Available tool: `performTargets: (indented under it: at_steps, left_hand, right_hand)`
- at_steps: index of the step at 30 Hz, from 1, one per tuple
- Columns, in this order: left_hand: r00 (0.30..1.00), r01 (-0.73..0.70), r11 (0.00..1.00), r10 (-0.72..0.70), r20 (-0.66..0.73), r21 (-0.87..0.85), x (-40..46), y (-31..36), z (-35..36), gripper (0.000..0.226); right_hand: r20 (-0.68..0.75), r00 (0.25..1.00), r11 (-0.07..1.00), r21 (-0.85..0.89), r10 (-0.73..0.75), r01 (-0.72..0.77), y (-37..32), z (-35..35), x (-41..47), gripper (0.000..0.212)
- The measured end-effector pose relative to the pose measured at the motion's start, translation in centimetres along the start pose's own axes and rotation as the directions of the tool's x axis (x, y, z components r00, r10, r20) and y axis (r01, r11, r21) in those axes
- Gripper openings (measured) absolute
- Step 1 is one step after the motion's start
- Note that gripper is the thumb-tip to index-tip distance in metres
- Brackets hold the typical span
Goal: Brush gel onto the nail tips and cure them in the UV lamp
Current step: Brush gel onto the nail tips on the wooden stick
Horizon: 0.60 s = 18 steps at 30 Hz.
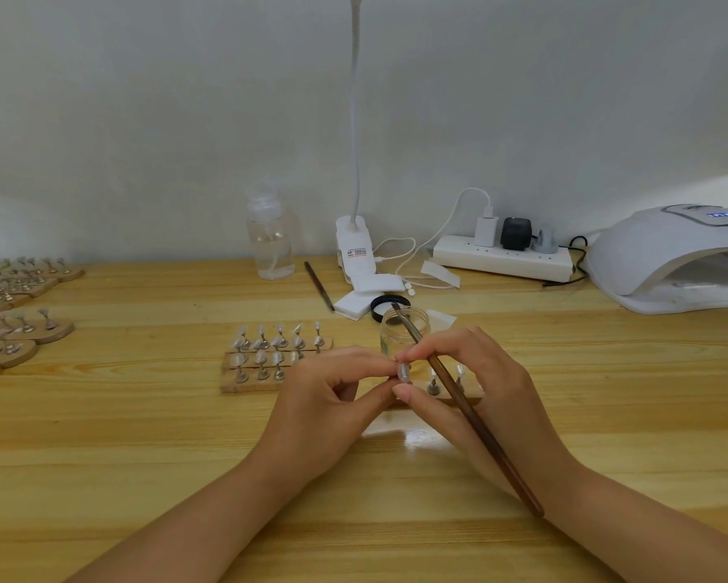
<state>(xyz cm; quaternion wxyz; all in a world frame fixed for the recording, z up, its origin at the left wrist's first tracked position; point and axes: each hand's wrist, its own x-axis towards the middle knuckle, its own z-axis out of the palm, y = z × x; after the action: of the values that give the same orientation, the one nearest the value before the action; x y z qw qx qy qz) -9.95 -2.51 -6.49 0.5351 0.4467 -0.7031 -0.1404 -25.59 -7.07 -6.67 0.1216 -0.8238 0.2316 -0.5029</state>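
My left hand [328, 397] is pinching a nail tip [403, 371] above the counter [143, 435], just in front of the gel jar [405, 330]. My right hand [475, 389] is gripping the brush [475, 418] and touching the same tip. The UV lamp [669, 254] is sitting far right.

A pale wooden table [143, 435] stands against a plain whitish wall [143, 98].

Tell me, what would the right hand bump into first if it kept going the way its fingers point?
Probably the nail tip and the left hand right beside it; the right hand points left toward them and already looks to be touching.
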Motion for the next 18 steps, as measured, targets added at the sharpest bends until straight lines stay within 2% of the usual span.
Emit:
performTargets:
  at_steps: [4,9,14,18]
  left_hand:
    - [1.000,-0.004,0.999,0.004,-0.012,0.035,0.0,0.1,0.0,0.021]
    - [0.997,0.063,0.994,-0.059,-0.041,0.093,0.1,-0.1,-0.1,0.030]
    - [0.986,0.159,0.962,-0.164,0.008,0.222,0.0,-0.4,0.0,0.031]
    - [0.966,0.239,0.944,-0.255,0.045,0.228,-0.2,-0.7,0.1,0.033]
  right_hand:
    - [-0.030,0.999,1.000,0.013,-0.025,0.026,0.0,-0.1,0.0,0.020]
    - [-0.055,0.995,0.995,0.070,0.079,-0.075,0.3,-0.5,0.1,0.024]
    - [0.037,0.990,0.991,-0.010,0.132,-0.132,1.1,-1.0,0.3,0.020]
    - [0.088,0.984,0.987,-0.044,0.156,-0.152,1.0,-0.9,0.4,0.021]
